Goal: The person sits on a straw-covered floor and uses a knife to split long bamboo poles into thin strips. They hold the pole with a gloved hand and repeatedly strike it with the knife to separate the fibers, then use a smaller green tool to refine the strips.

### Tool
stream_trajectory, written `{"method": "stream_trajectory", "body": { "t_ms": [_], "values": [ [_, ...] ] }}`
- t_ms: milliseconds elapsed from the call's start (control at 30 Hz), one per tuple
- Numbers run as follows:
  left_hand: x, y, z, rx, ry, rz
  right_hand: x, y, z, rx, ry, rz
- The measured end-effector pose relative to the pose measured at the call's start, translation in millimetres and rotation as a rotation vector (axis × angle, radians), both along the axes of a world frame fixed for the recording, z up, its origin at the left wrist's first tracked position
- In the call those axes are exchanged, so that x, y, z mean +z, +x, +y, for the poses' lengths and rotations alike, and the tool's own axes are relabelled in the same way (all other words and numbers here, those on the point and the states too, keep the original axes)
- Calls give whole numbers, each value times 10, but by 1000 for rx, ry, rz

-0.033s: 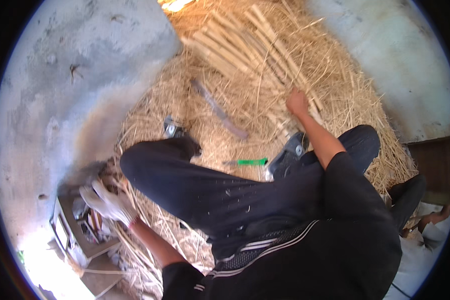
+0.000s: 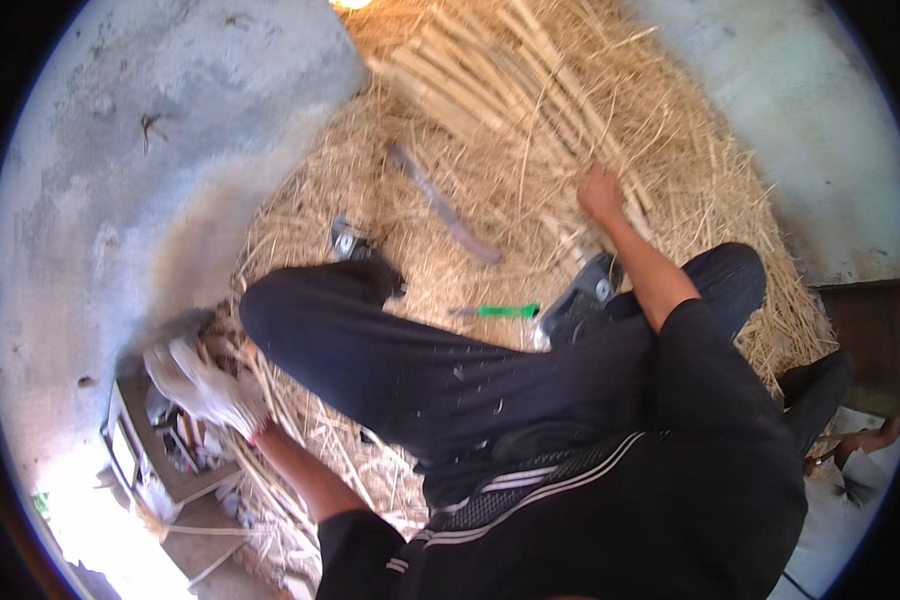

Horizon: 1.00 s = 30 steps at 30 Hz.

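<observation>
My left hand (image 2: 210,392), in a pale knitted glove, is stretched out over the near rim of a grey box (image 2: 192,487) holding small mixed items. Its fingers are extended and apart, with nothing visible between them. My right hand (image 2: 600,194), bare, is closed at the near end of a bundle of split pale sticks (image 2: 460,75). What it grips, if anything, is hidden by the fingers. Between my hands a long curved blade (image 2: 442,203) lies on the straw. A green-handled tool (image 2: 508,311) rests by my shoe.
Loose straw (image 2: 310,210) covers the floor around my crossed legs (image 2: 380,340). A stained wall (image 2: 200,120) rises on the left, a pale slab (image 2: 800,120) on the far right. At the right edge another person's arm (image 2: 870,436) shows. Long thin strips (image 2: 270,490) lie beside the box.
My left hand has shifted slightly left and up over the box. My right hand has stayed at the stick bundle, nearly unmoved.
</observation>
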<state>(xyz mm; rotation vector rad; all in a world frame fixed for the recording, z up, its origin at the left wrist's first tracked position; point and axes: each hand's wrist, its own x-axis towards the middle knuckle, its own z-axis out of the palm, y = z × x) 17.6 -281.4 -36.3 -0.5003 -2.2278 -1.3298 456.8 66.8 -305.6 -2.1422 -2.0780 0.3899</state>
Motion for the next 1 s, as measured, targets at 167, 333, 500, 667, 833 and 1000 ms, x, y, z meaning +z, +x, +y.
{"method": "stream_trajectory", "body": {
  "t_ms": [167, 333, 500, 667, 833, 1000],
  "values": [
    [634, 675, 281, -413, 152, -15, 412, -417, -192, 217, -97, -210],
    [564, 764, 164, -603, 185, -121, 2267, -1063, -1119, 833, -515, 232],
    [540, 903, 255, -717, 200, -244, 2317, -913, -1714, 1293, -1173, 896],
    [706, 1018, 294, -744, 196, -175, 1874, -638, -876, 254, -22, 628],
    [729, 1023, 480, -815, 268, -227, 2354, -622, -1283, 858, -529, 744],
    [881, 1234, 1082, -1019, 210, -315, 1905, -694, -1514, 1218, -1335, 900]
  ]
}}
